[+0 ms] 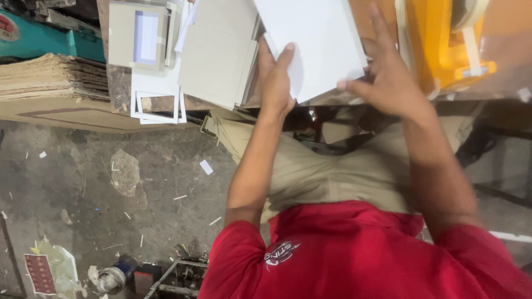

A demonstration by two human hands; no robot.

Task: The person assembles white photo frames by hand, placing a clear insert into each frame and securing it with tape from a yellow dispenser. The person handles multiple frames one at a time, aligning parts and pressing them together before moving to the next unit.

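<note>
At the desk's [119, 83] front edge, the person holds a white sheet [316, 41] flat above the surface, the left hand [275, 77] gripping its near-left corner with the thumb on top, the right hand [388, 75] spread with fingertips pressing its right edge. I'd judge that steady thumb pressure, and keeping the sheet square to the edge, matters most here, since a loose corner could skew it. Just left lies a pile of greyish cards [219, 55]; further left sits a grey folder with a pale blue window [141, 36] and white frame cut-outs [158, 102]. A yellow tape dispenser [443, 44] stands to the right, and flattened brown cardboard [52, 75] is stacked at far left.
</note>
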